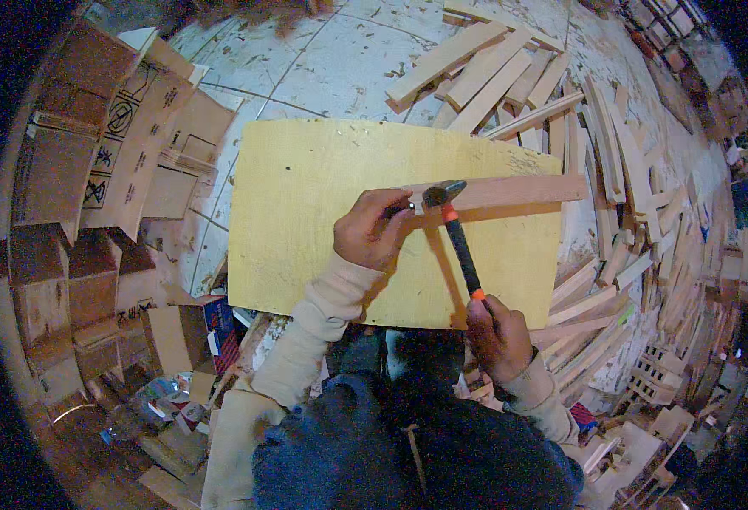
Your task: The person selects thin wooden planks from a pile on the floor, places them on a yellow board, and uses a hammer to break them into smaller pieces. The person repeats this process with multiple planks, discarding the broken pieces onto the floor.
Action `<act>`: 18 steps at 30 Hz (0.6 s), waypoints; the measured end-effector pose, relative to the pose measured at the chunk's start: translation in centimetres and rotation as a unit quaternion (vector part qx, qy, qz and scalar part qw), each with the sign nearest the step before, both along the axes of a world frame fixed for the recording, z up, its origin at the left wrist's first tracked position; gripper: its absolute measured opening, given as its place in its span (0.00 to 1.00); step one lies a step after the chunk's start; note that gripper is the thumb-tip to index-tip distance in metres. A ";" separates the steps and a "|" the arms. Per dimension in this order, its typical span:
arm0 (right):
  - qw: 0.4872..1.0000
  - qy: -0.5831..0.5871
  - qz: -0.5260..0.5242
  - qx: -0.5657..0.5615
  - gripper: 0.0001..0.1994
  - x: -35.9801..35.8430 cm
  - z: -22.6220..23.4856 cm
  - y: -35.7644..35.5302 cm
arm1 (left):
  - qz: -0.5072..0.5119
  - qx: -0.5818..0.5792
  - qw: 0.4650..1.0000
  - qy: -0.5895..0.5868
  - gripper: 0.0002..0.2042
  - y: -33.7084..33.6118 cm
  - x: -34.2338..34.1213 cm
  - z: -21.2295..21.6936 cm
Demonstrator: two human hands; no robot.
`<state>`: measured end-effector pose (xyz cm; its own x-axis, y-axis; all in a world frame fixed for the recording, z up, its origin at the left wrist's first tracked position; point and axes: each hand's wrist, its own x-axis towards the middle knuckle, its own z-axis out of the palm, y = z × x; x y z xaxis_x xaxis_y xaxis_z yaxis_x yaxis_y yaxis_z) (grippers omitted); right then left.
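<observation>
My right hand (499,338) is wrapped round the lower end of a hammer (462,251) with a black and orange handle. Its dark metal head hovers over or rests on a wooden strip (518,194); I cannot tell which. The strip lies across a yellow board (323,272), reaching past the board's right edge. At the strip's left end my left hand (374,229) is closed, thumb and fingers pinched around something small and dark with a shiny spot, too small to name. The fingers cover part of the strip's left end.
Wooden strips (493,85) lie in loose piles behind and to the right of the board. Flattened and open cardboard boxes (136,153) stand on the left. Wood shavings litter the tiled floor (306,76). A small wooden crate (656,374) sits at the lower right.
</observation>
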<state>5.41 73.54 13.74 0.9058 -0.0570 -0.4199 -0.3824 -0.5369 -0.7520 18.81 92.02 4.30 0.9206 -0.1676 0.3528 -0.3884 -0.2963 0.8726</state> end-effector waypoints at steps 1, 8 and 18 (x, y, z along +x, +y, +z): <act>1.000 0.002 0.002 0.007 0.19 -0.1 0.7 -0.1 | 0.004 -0.001 1.000 0.004 0.12 -0.1 -0.1 0.1; 0.992 -0.090 0.067 0.061 0.13 -0.1 1.5 -0.1 | 0.024 -0.004 0.999 0.047 0.11 0.0 -0.5 0.6; 0.993 0.004 -0.014 -0.117 0.21 -1.2 -1.8 -2.3 | -0.066 0.198 0.969 -0.133 0.28 3.6 1.2 0.4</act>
<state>4.17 71.22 11.96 0.8995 -0.1786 -0.3988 -0.4045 -0.6857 -0.6052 20.04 95.59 4.68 0.7665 -0.4495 0.4587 -0.6421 -0.5197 0.5636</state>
